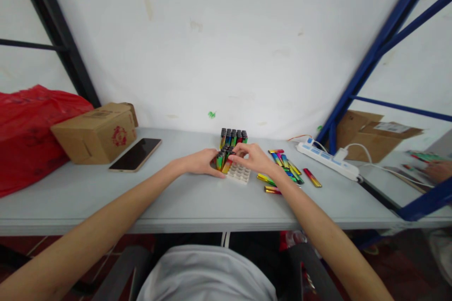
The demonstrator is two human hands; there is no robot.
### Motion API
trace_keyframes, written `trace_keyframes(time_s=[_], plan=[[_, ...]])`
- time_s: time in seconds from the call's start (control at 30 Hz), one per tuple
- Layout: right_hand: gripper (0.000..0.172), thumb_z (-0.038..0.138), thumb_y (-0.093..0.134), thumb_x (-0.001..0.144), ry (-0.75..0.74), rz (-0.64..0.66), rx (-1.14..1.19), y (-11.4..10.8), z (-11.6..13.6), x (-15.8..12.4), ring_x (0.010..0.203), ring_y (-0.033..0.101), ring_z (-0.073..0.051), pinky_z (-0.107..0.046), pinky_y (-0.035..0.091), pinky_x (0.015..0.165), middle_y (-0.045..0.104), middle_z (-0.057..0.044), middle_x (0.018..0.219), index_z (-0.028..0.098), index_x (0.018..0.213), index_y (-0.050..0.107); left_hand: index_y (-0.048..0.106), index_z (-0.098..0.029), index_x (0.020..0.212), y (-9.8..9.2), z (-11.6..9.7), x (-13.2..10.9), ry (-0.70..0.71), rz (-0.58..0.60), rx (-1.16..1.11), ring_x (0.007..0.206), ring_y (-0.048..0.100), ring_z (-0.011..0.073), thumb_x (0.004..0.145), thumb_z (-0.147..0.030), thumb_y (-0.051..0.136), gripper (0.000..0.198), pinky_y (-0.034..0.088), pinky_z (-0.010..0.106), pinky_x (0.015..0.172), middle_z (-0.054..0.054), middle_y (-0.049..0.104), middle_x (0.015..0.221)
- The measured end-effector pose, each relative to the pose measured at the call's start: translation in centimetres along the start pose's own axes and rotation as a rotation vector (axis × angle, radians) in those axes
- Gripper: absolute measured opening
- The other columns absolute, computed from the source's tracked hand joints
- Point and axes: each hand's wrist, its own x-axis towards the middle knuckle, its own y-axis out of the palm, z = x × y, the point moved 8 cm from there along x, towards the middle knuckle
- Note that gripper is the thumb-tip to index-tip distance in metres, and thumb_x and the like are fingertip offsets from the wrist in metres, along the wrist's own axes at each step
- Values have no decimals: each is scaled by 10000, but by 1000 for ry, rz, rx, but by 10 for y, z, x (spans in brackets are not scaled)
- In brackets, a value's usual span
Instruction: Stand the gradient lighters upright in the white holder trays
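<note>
A white tray with rows of holes lies on the table, its left part filled with upright shiny multicoloured lighters. My left hand curves around the tray's left side, thumb at the front corner and fingers behind the lighters. Over the tray, my right hand pinches the top of a red-and-yellow lighter, which stands tilted beside the others. Whether its base is inside a hole is hidden. Just behind stands another block of upright lighters with black tops.
Loose lighters lie in a pile to the right, partly behind my right forearm. Further right is a white power strip with cables. A phone, a cardboard box and a red bag are left. Another person's hand shows far right.
</note>
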Motion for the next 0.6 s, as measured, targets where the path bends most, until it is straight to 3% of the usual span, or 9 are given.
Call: trace_keyframes(time_s=[0.33,0.6], plan=[[268,439,663,895,-7,-25,-36,-2,-8,1,600,631,-129,-228,445,594,714,-8,694,177,854,620,598,-165,978,0,3,0,-34,4,-5,776,614,237,614,-766,711,711,433,305,628,57,665,886],[323,441,565,968,-36,25,-119,6,-1,1,573,580,-113,-219,362,557,665,4,659,173,791,599,597,-161,1025,1,4,0,-39,8,-5,795,620,238,628,-744,723,717,429,305,634,67,679,929]])
